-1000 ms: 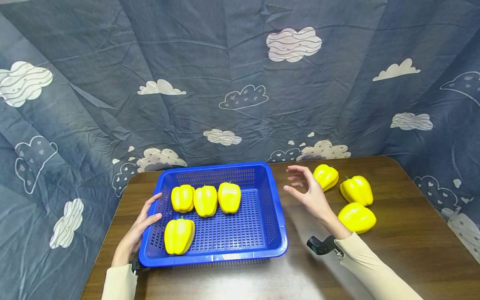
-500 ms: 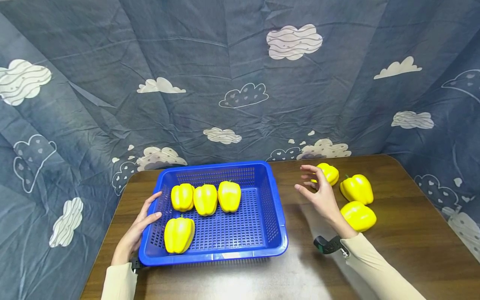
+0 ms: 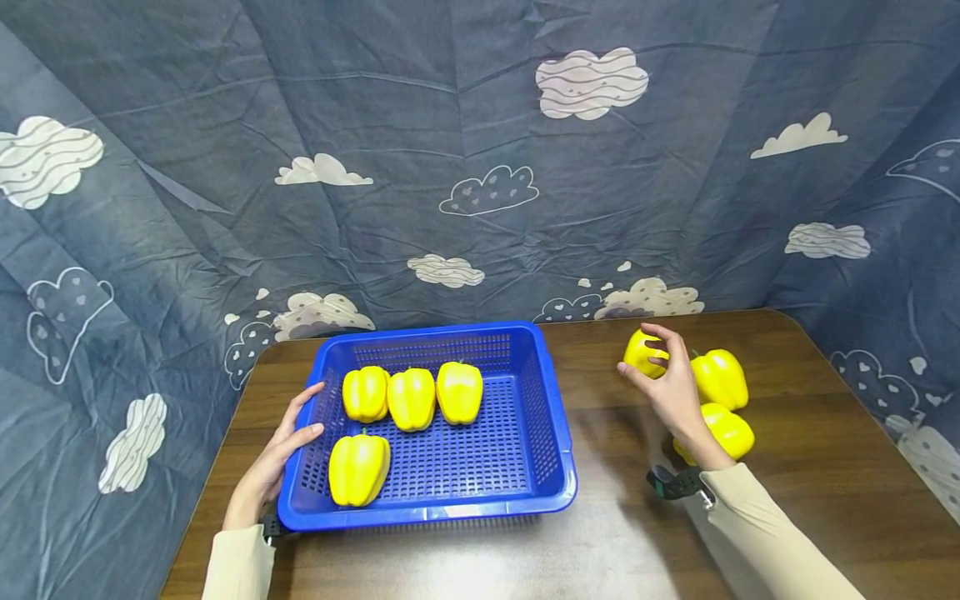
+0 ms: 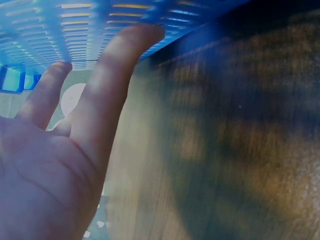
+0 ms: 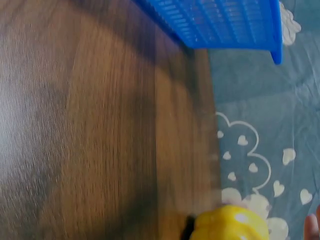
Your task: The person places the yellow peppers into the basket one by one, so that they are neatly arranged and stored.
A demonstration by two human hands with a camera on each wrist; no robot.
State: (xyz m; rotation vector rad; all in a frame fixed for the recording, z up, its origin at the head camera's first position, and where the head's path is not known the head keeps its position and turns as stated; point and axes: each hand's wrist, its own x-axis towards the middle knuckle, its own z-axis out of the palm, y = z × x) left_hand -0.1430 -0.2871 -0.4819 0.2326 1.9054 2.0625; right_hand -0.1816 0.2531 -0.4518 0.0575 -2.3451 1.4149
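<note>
My left hand [image 3: 272, 462] grips the left rim of a blue plastic basket [image 3: 558, 417], with thumb and a finger over the edge. In the left wrist view, other fingers [image 4: 107, 75] lie along the slotted outer wall. Several yellow bell peppers are inside: three in a row, including the middle one [image 3: 412, 400], and one nearer the front [image 3: 359, 471]. Over at the right, my right hand [image 3: 675, 396] arches above the farthest loose bell pepper [image 3: 640, 353], thumb and fingers spread on either side. The right wrist view shows that pepper [image 5: 230, 225] with a fingertip [image 5: 312, 227] apart from it.
Two more yellow bell peppers, one behind [image 3: 722, 379] and one partly under the right wrist [image 3: 729, 432], lie on the brown wooden table [image 3: 817, 467]. A dark blue curtain [image 3: 480, 125] with cloud prints hangs along the table's back edge.
My right hand has moved rightward from beside the basket to the farthest loose pepper, its fingers now overlapping it. The left hand, basket and peppers stay in place.
</note>
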